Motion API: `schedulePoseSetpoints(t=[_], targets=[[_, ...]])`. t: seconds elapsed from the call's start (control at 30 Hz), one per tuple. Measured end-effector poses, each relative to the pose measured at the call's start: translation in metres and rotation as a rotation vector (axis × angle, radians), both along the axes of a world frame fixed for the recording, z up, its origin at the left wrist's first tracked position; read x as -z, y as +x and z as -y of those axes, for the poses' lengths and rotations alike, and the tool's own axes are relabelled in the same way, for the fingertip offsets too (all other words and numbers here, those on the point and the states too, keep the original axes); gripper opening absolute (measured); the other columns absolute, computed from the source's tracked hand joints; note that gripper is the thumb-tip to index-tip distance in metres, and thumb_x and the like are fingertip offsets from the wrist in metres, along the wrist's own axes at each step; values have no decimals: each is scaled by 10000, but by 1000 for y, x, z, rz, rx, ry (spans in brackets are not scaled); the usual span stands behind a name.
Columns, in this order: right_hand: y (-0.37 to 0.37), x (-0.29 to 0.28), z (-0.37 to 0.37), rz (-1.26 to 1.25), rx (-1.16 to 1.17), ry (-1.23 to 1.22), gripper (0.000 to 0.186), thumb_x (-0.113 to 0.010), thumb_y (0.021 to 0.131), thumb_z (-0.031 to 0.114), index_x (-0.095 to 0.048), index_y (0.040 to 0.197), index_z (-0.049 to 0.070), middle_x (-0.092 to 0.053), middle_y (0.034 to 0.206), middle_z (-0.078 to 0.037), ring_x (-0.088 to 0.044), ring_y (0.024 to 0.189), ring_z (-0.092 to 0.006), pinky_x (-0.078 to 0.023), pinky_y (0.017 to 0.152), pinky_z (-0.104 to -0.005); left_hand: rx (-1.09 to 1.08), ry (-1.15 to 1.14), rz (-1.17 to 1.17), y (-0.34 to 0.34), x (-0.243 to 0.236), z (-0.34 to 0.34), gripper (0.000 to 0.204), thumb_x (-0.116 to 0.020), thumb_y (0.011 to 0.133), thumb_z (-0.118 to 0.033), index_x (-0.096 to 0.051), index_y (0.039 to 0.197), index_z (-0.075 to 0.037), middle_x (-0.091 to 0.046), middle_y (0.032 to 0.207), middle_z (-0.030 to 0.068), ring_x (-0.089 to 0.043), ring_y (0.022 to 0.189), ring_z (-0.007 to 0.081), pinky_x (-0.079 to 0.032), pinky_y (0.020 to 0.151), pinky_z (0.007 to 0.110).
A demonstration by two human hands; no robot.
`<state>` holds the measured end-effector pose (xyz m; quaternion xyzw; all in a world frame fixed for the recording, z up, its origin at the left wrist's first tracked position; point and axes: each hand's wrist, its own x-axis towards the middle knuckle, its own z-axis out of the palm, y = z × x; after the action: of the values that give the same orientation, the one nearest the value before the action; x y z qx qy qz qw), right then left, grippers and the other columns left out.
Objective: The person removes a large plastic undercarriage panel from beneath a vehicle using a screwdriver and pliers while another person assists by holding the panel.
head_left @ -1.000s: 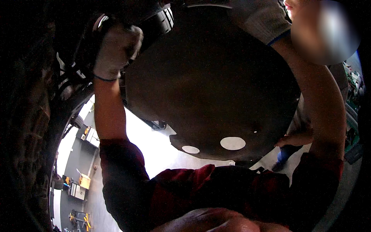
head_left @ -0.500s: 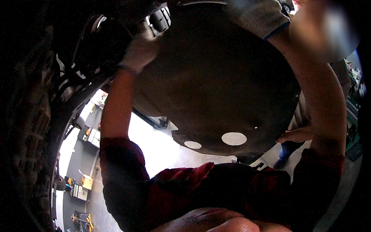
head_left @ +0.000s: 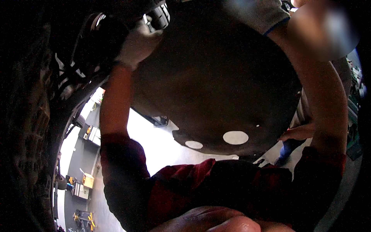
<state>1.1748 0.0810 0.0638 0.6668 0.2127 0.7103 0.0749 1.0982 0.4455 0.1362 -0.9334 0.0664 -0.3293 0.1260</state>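
Overhead, a large dark underbody panel (head_left: 216, 85) with a rounded outline spans the middle of the view; pale light comes through two oval holes near its close edge. My left hand (head_left: 140, 44), in a light work glove, is closed at the panel's far left edge. On the far right side, my right hand (head_left: 261, 16), in a pale glove with a blue cuff, reaches over the panel; its fingers are lost in blur and shadow. Another person's bare hand (head_left: 296, 133) touches the panel's right edge.
Dark vehicle underside parts (head_left: 34, 112) fill the left side. A tyre (head_left: 159, 16) shows beyond my left hand. The other person stands at the right, close to my right forearm. Below left are a workshop floor, a cabinet (head_left: 80, 190) and a stand with yellow parts (head_left: 84, 220).
My left hand has moved slightly farther away along the panel's left edge. The panel has shifted very slightly right. My right hand stays in nearly the same place.
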Motion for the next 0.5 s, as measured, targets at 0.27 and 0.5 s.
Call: schedulePoseSetpoints(t=[0.27,0.5], targets=[[-2,1,0,23,29,-5,418,-538,913,133,-581,1152,-208,-531,1261,-467,-521,1222,-605,-430,1070,-676,394,-232,31,16,-3,-1,515,-687,998,-388,-552,1340,-28,-699,1091,118,-692,997,237,-557,924,381],[-2,3,2,41,49,-14,412,-550,905,144,-600,1135,-194,-561,1233,-451,-545,1196,-595,-438,1063,-673,545,-611,-514,-7,-33,-57,515,-594,1034,-482,-586,1291,-35,-695,1044,96,-684,928,202,-567,869,377]])
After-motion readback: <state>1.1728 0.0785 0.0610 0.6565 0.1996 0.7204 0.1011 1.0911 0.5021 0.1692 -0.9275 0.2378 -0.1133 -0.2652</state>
